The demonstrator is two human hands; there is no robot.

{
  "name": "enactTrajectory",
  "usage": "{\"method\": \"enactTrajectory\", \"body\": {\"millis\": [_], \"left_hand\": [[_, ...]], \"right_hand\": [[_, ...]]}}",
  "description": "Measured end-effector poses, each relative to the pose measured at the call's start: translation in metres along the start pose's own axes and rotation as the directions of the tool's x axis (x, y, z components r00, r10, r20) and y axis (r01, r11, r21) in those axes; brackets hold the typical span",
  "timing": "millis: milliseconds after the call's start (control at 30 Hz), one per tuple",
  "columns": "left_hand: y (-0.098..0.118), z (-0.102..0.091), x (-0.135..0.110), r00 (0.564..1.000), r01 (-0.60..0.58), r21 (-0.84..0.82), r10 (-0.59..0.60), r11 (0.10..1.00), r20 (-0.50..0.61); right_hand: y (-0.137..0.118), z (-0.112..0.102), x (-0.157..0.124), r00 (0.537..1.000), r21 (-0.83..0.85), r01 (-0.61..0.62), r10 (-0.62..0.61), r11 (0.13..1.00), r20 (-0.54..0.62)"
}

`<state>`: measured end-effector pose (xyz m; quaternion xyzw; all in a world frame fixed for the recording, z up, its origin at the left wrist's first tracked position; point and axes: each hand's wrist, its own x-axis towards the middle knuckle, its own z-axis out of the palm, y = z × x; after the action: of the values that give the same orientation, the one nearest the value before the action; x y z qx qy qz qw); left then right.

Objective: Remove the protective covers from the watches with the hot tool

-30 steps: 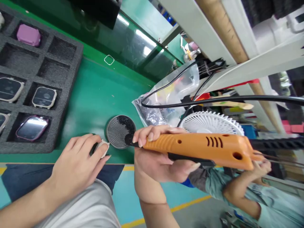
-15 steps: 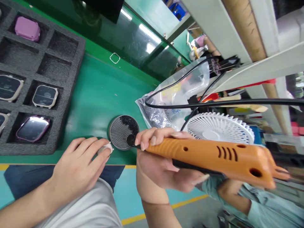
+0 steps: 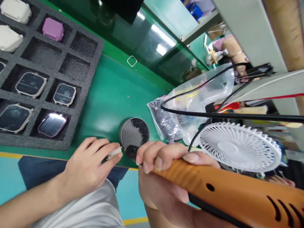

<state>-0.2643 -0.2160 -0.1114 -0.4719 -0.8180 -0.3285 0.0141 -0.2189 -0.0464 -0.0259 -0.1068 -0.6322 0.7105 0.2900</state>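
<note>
My left hand [image 3: 89, 161] rests at the front edge of the green mat [image 3: 114, 104], shut with its fingertips on a small white plastic part [image 3: 114, 153]. My right hand [image 3: 161, 161] grips a thick orange electric tool [image 3: 213, 190], whose black nose [image 3: 131, 152] sits just beside the round metal mesh disc [image 3: 134, 133]. Black granules cover part of that disc. To the left, a black foam tray [image 3: 78, 76] holds several smartwatches, including one with a dark screen [image 3: 64, 94] and a pink case [image 3: 53, 29].
A clear plastic bag [image 3: 197, 101] and a white fan [image 3: 239, 147] lie beyond my right hand. A black cable [image 3: 237, 116] crosses above them. Pale shelf uprights stand at the upper right, and a glass panel [image 3: 161, 41] runs along the mat's far side.
The view has shifted, so the tray and disc sit further right. The orange tool now looks larger and lower, reaching the bottom right corner. Both hands keep their hold.
</note>
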Motion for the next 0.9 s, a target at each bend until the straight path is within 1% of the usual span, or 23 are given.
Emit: {"method": "enactTrajectory", "body": {"millis": [67, 300, 500, 700, 900], "left_hand": [[0.0, 0.001, 0.0, 1.0, 0.0, -0.004, 0.0, 1.0, 0.002], [0.0, 0.001, 0.001, 1.0, -0.001, -0.013, 0.0, 1.0, -0.011], [0.002, 0.001, 0.001, 1.0, 0.021, -0.011, -0.021, 1.0, -0.019], [0.003, 0.005, 0.002, 0.998, 0.036, -0.029, -0.038, 0.999, -0.057], [0.002, 0.004, 0.002, 0.999, 0.035, -0.046, -0.037, 0.998, -0.037]], "right_hand": [[0.001, 0.0, -0.001, 1.0, -0.005, -0.012, 0.013, 1.0, 0.009], [0.004, 0.005, -0.001, 1.0, -0.02, 0.006, -0.006, 1.0, -0.011], [0.001, 0.002, -0.003, 0.999, -0.029, -0.027, 0.027, 0.999, 0.029], [0.001, 0.006, -0.004, 0.999, -0.07, 0.009, -0.007, 0.998, 0.038], [0.0, 0.011, -0.002, 0.998, -0.071, 0.017, -0.013, 0.997, 0.06]]}}
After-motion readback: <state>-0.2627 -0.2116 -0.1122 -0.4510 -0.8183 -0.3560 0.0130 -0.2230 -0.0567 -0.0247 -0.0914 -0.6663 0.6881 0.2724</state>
